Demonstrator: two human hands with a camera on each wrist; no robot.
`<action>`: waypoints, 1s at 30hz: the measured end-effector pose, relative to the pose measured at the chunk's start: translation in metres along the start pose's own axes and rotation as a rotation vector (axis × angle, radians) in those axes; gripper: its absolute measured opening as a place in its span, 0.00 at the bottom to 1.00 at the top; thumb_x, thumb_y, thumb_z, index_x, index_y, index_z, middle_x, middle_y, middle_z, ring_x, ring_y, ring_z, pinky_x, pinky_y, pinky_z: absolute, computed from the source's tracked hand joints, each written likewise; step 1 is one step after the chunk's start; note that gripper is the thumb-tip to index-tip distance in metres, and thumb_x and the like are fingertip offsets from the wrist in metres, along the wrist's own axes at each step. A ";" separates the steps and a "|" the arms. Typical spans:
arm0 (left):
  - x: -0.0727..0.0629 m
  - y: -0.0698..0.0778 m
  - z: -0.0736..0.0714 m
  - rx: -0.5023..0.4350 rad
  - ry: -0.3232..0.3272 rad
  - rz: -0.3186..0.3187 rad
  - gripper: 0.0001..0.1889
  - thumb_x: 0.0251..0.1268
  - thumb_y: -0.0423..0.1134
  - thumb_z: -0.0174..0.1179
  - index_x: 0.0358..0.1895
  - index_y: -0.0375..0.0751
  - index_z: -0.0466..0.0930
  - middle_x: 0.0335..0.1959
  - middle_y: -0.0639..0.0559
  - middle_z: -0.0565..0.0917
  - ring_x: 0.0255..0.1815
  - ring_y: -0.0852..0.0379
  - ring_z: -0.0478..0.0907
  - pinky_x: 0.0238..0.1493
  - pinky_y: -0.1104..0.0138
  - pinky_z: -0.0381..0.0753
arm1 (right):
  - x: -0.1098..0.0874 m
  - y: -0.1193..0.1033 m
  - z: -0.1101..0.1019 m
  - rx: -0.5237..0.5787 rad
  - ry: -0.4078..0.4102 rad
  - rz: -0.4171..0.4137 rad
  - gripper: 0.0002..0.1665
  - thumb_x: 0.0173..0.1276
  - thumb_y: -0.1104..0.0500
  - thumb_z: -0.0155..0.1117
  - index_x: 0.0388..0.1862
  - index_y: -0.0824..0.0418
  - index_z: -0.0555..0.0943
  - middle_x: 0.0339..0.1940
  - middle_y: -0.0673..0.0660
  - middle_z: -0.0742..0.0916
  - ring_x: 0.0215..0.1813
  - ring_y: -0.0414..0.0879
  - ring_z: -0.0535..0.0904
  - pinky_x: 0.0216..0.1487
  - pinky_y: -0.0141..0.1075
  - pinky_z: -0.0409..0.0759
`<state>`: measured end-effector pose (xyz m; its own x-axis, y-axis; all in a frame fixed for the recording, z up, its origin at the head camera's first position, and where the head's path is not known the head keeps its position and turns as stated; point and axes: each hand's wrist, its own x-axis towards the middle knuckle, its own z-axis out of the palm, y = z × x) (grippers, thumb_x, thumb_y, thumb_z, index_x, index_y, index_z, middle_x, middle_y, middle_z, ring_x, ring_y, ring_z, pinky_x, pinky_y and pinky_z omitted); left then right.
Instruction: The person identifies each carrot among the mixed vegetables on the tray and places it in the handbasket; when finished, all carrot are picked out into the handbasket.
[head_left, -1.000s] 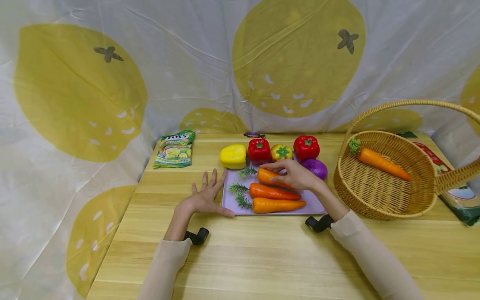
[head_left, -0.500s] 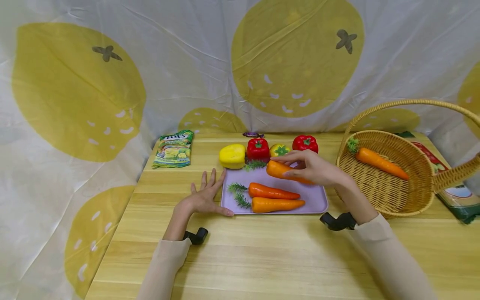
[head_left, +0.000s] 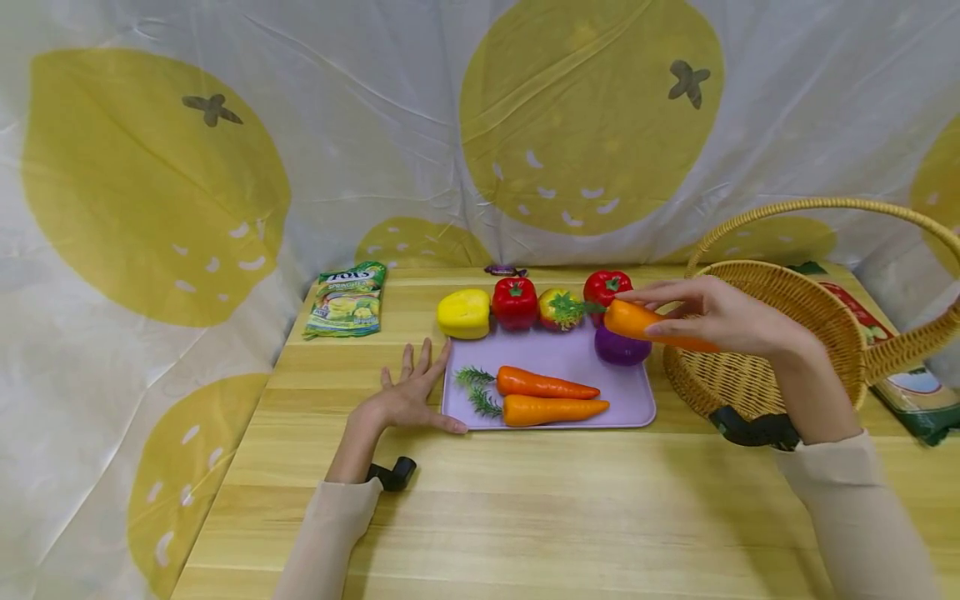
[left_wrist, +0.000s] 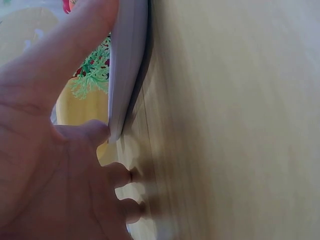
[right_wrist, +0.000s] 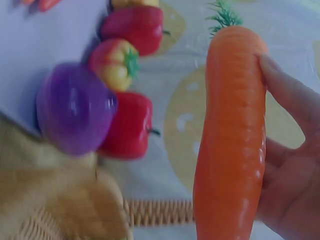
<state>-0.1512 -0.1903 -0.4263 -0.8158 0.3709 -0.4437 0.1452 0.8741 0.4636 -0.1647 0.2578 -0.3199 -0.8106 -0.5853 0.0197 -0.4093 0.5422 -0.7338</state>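
Observation:
My right hand [head_left: 738, 317] grips an orange carrot [right_wrist: 232, 130] near its leafy top, held in the air between the lilac tray [head_left: 555, 358] and the wicker basket [head_left: 780, 400]. Two more carrots lie side by side on the tray, a redder one [head_left: 547, 383] behind an orange one [head_left: 557, 410]. My left hand [head_left: 408, 402] is spread at the tray's left edge, its thumb and a finger touching the rim. A purple onion [head_left: 621, 346] sits at the tray's back right corner, partly behind the held carrot in the head view. The arm hides much of the basket's inside.
Along the tray's back stand a yellow pepper [head_left: 463, 314], a red pepper [head_left: 514, 303], a red-yellow tomato-like piece [head_left: 560, 310] and another red pepper [head_left: 606, 287]. A snack bag [head_left: 345, 300] lies at back left. The basket's tall handle [head_left: 825, 204] arches up; a large packet [head_left: 918, 392] lies behind.
My right hand has lifted the rearmost carrot off the tray and carried it right, towards the basket. My left hand has stayed at the tray's left edge.

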 end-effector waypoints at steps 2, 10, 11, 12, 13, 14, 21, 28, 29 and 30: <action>0.001 0.000 0.001 -0.001 -0.001 0.003 0.72 0.50 0.68 0.75 0.85 0.55 0.28 0.84 0.38 0.21 0.83 0.31 0.14 0.72 0.23 0.22 | -0.011 0.007 -0.008 -0.019 0.014 0.002 0.28 0.72 0.61 0.70 0.70 0.50 0.81 0.64 0.55 0.86 0.44 0.38 0.83 0.37 0.31 0.82; 0.000 0.001 0.000 0.001 -0.001 0.005 0.72 0.50 0.68 0.75 0.85 0.55 0.27 0.84 0.38 0.20 0.83 0.32 0.13 0.72 0.23 0.22 | -0.048 0.037 -0.040 -0.125 0.100 0.138 0.27 0.72 0.60 0.70 0.69 0.47 0.82 0.60 0.33 0.84 0.45 0.37 0.81 0.37 0.29 0.78; 0.001 0.001 0.000 0.001 -0.001 0.004 0.72 0.50 0.68 0.75 0.85 0.55 0.27 0.84 0.38 0.20 0.83 0.32 0.14 0.72 0.23 0.22 | -0.052 0.040 -0.044 -0.140 0.109 0.151 0.27 0.72 0.60 0.71 0.69 0.47 0.82 0.59 0.31 0.84 0.44 0.36 0.80 0.37 0.29 0.78; 0.001 0.001 0.000 0.000 -0.001 0.004 0.72 0.50 0.68 0.75 0.85 0.55 0.27 0.84 0.38 0.20 0.83 0.32 0.14 0.72 0.23 0.22 | -0.055 0.045 -0.048 -0.148 0.115 0.161 0.27 0.71 0.60 0.71 0.69 0.48 0.82 0.59 0.29 0.83 0.43 0.36 0.80 0.35 0.29 0.77; 0.001 0.001 0.000 0.000 -0.001 0.004 0.72 0.50 0.68 0.75 0.85 0.55 0.27 0.84 0.38 0.20 0.83 0.31 0.14 0.72 0.23 0.22 | -0.058 0.049 -0.051 -0.161 0.121 0.175 0.27 0.71 0.59 0.71 0.69 0.48 0.82 0.58 0.27 0.83 0.42 0.36 0.80 0.35 0.29 0.77; 0.001 0.001 0.000 0.001 -0.001 0.003 0.72 0.50 0.68 0.75 0.85 0.55 0.27 0.84 0.38 0.20 0.83 0.31 0.14 0.72 0.23 0.22 | -0.061 0.053 -0.054 -0.172 0.124 0.184 0.27 0.71 0.60 0.71 0.69 0.49 0.82 0.57 0.26 0.82 0.42 0.36 0.80 0.35 0.29 0.77; 0.000 -0.001 0.001 -0.008 0.000 0.004 0.72 0.50 0.67 0.75 0.85 0.56 0.27 0.84 0.38 0.21 0.83 0.31 0.14 0.72 0.24 0.21 | -0.076 0.083 -0.072 -0.207 0.118 0.238 0.28 0.71 0.62 0.70 0.70 0.55 0.81 0.55 0.22 0.79 0.42 0.17 0.72 0.38 0.19 0.73; 0.000 0.000 0.001 -0.004 -0.001 0.005 0.72 0.50 0.68 0.75 0.85 0.56 0.27 0.84 0.38 0.21 0.83 0.32 0.13 0.72 0.23 0.21 | -0.082 0.102 -0.080 -0.223 0.164 0.317 0.28 0.71 0.59 0.71 0.69 0.58 0.80 0.56 0.31 0.84 0.50 0.11 0.69 0.43 0.14 0.72; 0.001 0.000 0.001 -0.004 -0.001 0.006 0.72 0.50 0.68 0.75 0.85 0.56 0.27 0.84 0.38 0.21 0.83 0.31 0.14 0.72 0.23 0.21 | -0.082 0.104 -0.081 -0.226 0.173 0.325 0.28 0.71 0.59 0.71 0.70 0.59 0.80 0.53 0.32 0.85 0.49 0.13 0.70 0.42 0.16 0.73; 0.001 0.000 0.001 -0.003 -0.001 0.006 0.72 0.50 0.68 0.75 0.85 0.56 0.27 0.84 0.38 0.21 0.83 0.31 0.14 0.72 0.23 0.21 | -0.082 0.105 -0.081 -0.227 0.180 0.332 0.29 0.71 0.60 0.71 0.70 0.61 0.79 0.52 0.36 0.87 0.47 0.14 0.72 0.41 0.17 0.74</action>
<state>-0.1513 -0.1892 -0.4276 -0.8147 0.3761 -0.4414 0.1481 0.8708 0.4688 -0.1750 0.4117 -0.3437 -0.9656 -0.2533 -0.0592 -0.1796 0.8137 -0.5529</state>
